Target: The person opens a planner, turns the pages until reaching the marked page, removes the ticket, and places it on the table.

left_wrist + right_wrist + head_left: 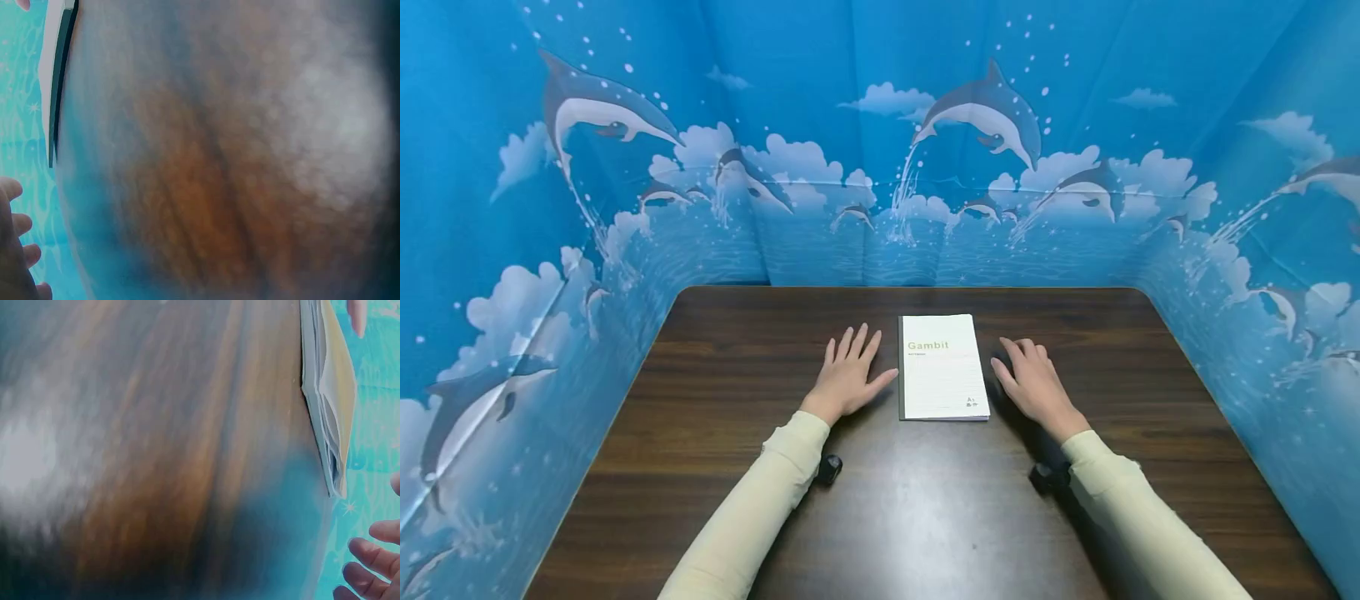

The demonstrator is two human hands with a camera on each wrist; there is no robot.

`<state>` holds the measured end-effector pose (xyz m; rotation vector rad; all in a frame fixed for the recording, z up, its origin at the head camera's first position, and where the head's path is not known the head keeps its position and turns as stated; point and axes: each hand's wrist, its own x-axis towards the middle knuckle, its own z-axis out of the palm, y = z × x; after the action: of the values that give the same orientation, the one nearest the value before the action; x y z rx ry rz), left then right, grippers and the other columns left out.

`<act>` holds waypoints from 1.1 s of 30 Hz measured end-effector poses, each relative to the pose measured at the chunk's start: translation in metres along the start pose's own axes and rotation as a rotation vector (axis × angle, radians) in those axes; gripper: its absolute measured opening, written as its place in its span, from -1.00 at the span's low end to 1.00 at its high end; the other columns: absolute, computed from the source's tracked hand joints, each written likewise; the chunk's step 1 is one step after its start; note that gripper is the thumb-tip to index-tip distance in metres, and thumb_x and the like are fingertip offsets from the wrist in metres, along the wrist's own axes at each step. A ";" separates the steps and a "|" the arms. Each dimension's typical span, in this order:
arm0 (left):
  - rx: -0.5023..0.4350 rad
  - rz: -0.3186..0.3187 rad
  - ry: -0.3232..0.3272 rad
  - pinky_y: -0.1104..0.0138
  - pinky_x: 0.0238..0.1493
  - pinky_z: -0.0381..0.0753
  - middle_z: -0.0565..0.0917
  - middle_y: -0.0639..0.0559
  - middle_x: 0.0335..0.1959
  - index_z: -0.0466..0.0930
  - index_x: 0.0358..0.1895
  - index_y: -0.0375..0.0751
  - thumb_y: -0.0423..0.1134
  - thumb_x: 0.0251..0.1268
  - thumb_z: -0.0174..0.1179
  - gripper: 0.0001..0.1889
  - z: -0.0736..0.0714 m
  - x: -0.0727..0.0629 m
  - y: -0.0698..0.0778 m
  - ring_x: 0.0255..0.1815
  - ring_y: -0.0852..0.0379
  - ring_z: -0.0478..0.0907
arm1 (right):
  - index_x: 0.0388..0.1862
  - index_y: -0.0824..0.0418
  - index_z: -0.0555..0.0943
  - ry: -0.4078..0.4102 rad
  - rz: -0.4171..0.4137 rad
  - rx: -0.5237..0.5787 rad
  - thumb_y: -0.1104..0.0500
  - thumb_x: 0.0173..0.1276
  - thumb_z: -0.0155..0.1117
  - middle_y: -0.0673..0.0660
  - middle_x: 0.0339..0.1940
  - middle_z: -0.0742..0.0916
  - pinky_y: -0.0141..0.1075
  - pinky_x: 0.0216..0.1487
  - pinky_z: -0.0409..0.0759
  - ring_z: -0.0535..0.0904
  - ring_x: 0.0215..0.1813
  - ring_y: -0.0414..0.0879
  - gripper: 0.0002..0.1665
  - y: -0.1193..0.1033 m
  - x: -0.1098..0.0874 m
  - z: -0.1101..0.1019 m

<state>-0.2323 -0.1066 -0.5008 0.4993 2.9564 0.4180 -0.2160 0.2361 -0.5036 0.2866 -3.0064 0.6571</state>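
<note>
A white notebook [943,375] with a dark spine and the word "Gambit" on its cover lies closed on the table. Just left of it, my left hand [846,377] rests palm down with fingers spread, the thumb tip close to the spine. On the other side my right hand [1033,385] lies near the notebook's right edge, fingers loosely bent and holding nothing. In the left wrist view, the notebook's dark spine [61,81] shows edge-on. From the right wrist, the notebook's page edges [328,406] look slightly fanned apart.
The dark wooden table [700,400] has rounded far corners. A blue curtain [820,67] printed with dolphins and clouds surrounds it at the back and both sides. Small black devices sit under each wrist, one by the left sleeve [737,517] and one by the right sleeve [1150,525].
</note>
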 end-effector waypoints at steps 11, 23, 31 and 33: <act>-0.002 0.034 -0.088 -0.22 0.71 -0.22 -0.17 -0.10 0.78 -0.14 0.74 0.04 0.43 0.55 -0.18 -0.10 0.000 0.008 -0.001 0.79 -0.21 -0.26 | 0.62 0.32 0.27 -0.062 0.007 0.069 -0.10 0.73 -0.09 0.41 0.38 0.48 0.26 0.33 0.44 0.40 0.34 0.31 -0.28 -0.001 0.005 0.000; -0.008 0.066 -0.186 -0.16 0.73 -0.26 -0.20 -0.07 0.78 -0.13 0.74 0.06 0.47 0.54 -0.22 -0.10 -0.004 0.011 0.008 0.79 -0.16 -0.30 | 0.64 0.32 0.23 -0.144 0.016 0.127 -0.13 0.73 -0.11 0.40 0.41 0.44 0.26 0.31 0.46 0.41 0.36 0.30 -0.25 -0.004 0.015 0.001; 0.020 0.061 -0.268 -0.15 0.73 -0.30 -0.26 -0.03 0.78 -0.19 0.74 0.11 0.50 0.52 -0.24 -0.08 0.001 0.008 0.012 0.79 -0.12 -0.34 | 0.64 0.34 0.23 -0.179 0.018 0.155 -0.16 0.73 -0.11 0.43 0.40 0.43 0.26 0.30 0.46 0.42 0.35 0.32 -0.23 -0.003 0.014 0.011; 0.022 0.068 -0.281 -0.15 0.73 -0.31 -0.26 -0.04 0.78 -0.19 0.74 0.09 0.50 0.51 -0.22 -0.06 0.001 0.007 0.013 0.79 -0.13 -0.35 | 0.63 0.35 0.26 -0.176 0.011 0.154 -0.15 0.73 -0.10 0.43 0.38 0.45 0.24 0.25 0.48 0.45 0.30 0.30 -0.23 -0.003 0.014 0.013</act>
<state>-0.2352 -0.0919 -0.4984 0.6081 2.6828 0.2939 -0.2294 0.2253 -0.5126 0.3527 -3.1285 0.9130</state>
